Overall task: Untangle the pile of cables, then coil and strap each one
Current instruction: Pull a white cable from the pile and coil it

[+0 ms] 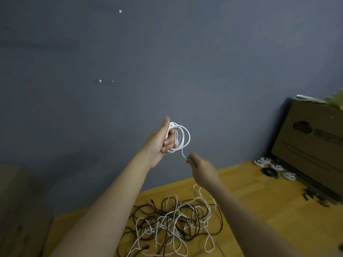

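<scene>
A white cable (181, 137) is wound in several loops around the fingers of the left hand (161, 143), which is raised in front of the grey wall (130, 71) with its thumb pointing up; the curled fingers grasp the coil. From the bottom of the coil a short tail runs down to the right hand (201, 166), just below and to the right of the coil. That hand is seen from the back, and its fingertips seem to pinch the tail; the actual contact is hidden behind the knuckles.

Below the coil, on the wooden floor (250, 201), lies the tangled pile (176, 223) of white and dark cables. Both forearms cross over it and hide parts of it, and its near edge is cut off at the bottom of the view. How many cables are in it cannot be told.

Well to the right of the coil, a few bundled cables (272, 168), white ones and one black, lie against a cardboard box (311, 145), which is cut off by the right edge. Small dark items (315, 198) beside the box are too blurred to identify.
</scene>
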